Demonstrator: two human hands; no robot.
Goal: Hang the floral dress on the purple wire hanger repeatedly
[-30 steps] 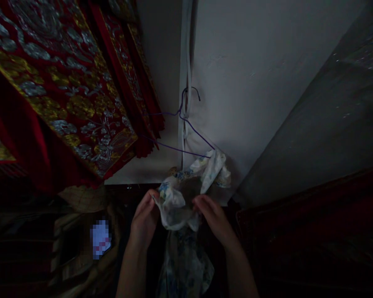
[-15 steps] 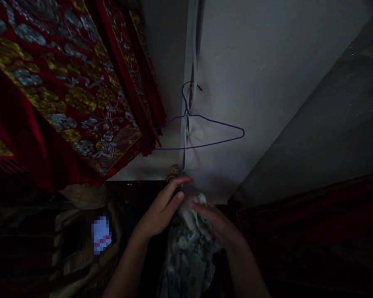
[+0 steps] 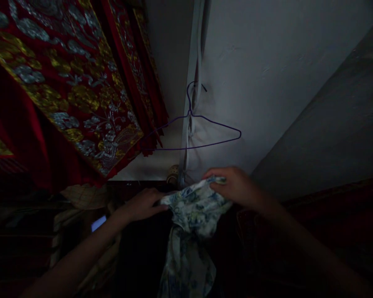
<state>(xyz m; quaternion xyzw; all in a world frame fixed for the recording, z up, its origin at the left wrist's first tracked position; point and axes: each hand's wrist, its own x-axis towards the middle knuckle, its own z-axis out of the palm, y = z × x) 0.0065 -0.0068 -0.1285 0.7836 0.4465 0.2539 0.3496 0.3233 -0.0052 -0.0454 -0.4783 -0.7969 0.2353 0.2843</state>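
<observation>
A crumpled white garment with a blue and green floral print [image 3: 195, 211] is stretched along its upper edge between my hands. My left hand [image 3: 147, 203] pinches one end of that edge. At the other end my right hand [image 3: 231, 184] grips it, slightly higher. The rest of the cloth hangs down in folds toward the bottom of the view. Its exact kind of garment I cannot make out in the dim light. Above my hands a thin purple wire hanger [image 3: 216, 120] hangs bare by its hook on the wall.
Red cloth with gold and silver embroidery [image 3: 90, 95] hangs at the upper left, overlapping the hanger's left end. White cables [image 3: 199, 54] run down the wall [image 3: 251, 74]. A beige clog-like shoe [image 3: 173, 173] sits behind my hands. A lit screen [image 3: 98, 223] shows at the lower left.
My hands have moved apart from close together, the right one outward and up. The garment, bunched before, is now spread between them. The hanger stays on the wall.
</observation>
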